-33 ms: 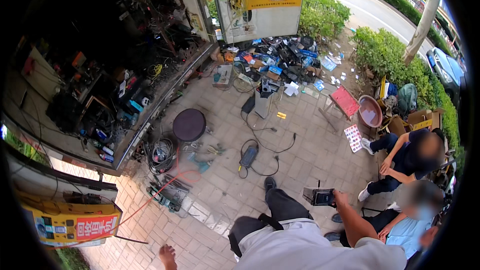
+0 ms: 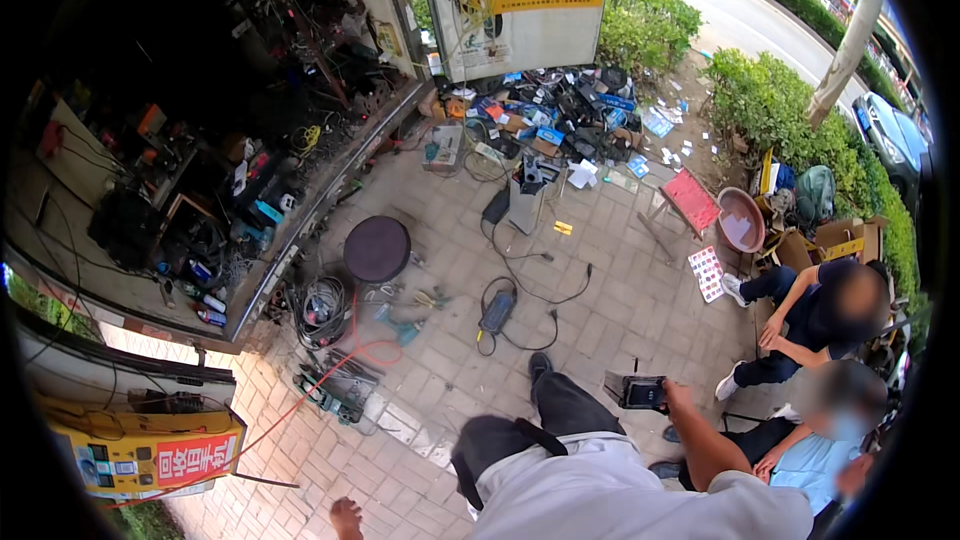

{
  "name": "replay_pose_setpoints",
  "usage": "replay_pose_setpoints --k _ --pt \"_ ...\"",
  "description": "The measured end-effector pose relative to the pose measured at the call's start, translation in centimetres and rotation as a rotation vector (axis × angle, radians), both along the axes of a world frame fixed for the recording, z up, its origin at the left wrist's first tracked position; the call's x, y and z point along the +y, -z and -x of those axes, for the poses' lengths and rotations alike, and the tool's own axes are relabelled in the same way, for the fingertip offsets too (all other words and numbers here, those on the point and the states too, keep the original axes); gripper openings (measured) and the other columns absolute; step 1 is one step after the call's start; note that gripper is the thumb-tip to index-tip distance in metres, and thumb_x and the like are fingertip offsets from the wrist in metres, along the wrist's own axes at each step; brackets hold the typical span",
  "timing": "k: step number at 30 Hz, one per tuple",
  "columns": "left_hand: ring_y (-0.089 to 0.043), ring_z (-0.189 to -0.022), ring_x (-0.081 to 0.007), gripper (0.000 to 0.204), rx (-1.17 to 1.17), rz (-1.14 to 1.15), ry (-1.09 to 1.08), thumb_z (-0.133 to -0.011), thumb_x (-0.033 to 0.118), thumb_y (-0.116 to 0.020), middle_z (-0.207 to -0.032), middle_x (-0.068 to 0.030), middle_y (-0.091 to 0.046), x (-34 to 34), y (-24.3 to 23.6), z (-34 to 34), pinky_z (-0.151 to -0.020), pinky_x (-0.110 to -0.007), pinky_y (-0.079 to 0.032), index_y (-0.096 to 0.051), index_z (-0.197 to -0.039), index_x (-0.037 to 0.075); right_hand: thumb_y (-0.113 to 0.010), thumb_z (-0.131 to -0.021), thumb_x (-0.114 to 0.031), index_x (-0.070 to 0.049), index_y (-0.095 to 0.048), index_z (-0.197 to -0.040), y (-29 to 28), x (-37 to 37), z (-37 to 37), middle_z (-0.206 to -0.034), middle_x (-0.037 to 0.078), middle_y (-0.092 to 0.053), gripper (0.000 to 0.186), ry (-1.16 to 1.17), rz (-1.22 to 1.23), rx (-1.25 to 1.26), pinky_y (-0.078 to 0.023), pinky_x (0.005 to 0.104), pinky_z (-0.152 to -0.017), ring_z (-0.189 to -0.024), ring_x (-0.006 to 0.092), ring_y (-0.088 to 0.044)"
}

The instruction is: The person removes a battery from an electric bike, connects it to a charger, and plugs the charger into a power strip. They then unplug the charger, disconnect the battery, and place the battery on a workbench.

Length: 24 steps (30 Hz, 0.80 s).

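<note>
My right hand (image 2: 680, 399) is closed on the edge of a small black box-shaped device (image 2: 642, 392), held out at my right side above the paving. A thin light-coloured part juts from its left side; its exact kind is not clear. My left hand (image 2: 346, 518) hangs low at the bottom edge, with its fingers loosely apart and nothing seen in them. On the bricks ahead of my shoe lies a black charger-like box (image 2: 496, 312) with coiled cables, out of reach of both hands.
A round dark stool (image 2: 377, 248) stands ahead to the left, beside coiled cable (image 2: 322, 312) and tools. Discarded packages and electronics (image 2: 560, 120) are heaped under a sign board. A red folding stool (image 2: 691, 202) and basin (image 2: 741, 220) stand right. Two people (image 2: 820, 310) sit close by.
My left hand has shifted slightly right and down. The device in my right hand has moved a little left and up.
</note>
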<state>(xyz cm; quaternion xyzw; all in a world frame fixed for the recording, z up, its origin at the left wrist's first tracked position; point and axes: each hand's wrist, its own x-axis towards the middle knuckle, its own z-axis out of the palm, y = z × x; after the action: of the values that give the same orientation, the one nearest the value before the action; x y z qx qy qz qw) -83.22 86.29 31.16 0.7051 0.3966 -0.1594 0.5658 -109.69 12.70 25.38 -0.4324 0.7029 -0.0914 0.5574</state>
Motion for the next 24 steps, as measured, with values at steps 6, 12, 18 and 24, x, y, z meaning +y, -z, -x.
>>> replay_pose_setpoints --k 6,12,18,24 --pt "-0.062 -0.1 -0.0195 0.035 0.595 -0.004 0.322 -0.092 0.022 -0.053 -0.112 -0.0067 -0.064 -12.7 -6.8 -2.3 -0.078 -0.033 -0.05 -0.058 -0.124 0.011 -0.065 -0.075 -0.022 0.005 -0.057 -0.07 -1.3 -6.0 -9.6 -0.057 0.01 -0.053 0.028 0.091 0.031 0.064 -0.038 0.0336 -0.036 -0.041 0.0206 -0.051" --pt "-0.06 -0.084 -0.0187 0.017 0.614 0.043 0.291 -0.091 0.019 -0.052 -0.095 -0.0053 -0.061 -21.9 -2.0 -22.0 -0.067 -0.033 -0.048 -0.058 -0.105 0.01 -0.064 -0.078 -0.024 0.001 -0.061 -0.072 -2.0 -6.9 -20.1 -0.055 0.007 -0.051 0.026 0.028 -0.043 0.238 -0.037 0.0341 -0.037 -0.041 0.0205 -0.05" --pt "-0.058 -0.068 -0.0178 0.01 0.416 -0.106 0.567 -0.09 0.016 -0.052 -0.077 -0.004 -0.057 -25.4 6.1 -56.1 -0.056 -0.033 -0.046 -0.058 -0.086 0.01 -0.066 -0.073 -0.03 0.001 -0.062 -0.065 -3.1 -7.7 -34.5 -0.051 0.009 -0.053 0.032 -0.159 0.005 0.48 -0.037 0.0356 -0.037 -0.041 0.0198 -0.051" --pt "-0.053 -0.059 -0.0109 0.018 -0.35 0.31 0.793 -0.095 0.026 -0.054 -0.072 -0.0007 -0.058 -33.4 0.6 -102.5 -0.048 -0.025 -0.042 -0.057 -0.087 0.01 -0.069 -0.071 -0.033 0.003 -0.069 -0.078 -4.4 -10.1 -51.9 -0.065 0.016 -0.065 0.037 -0.303 -0.112 0.49 -0.05 0.0362 -0.057 -0.059 0.0249 -0.065"
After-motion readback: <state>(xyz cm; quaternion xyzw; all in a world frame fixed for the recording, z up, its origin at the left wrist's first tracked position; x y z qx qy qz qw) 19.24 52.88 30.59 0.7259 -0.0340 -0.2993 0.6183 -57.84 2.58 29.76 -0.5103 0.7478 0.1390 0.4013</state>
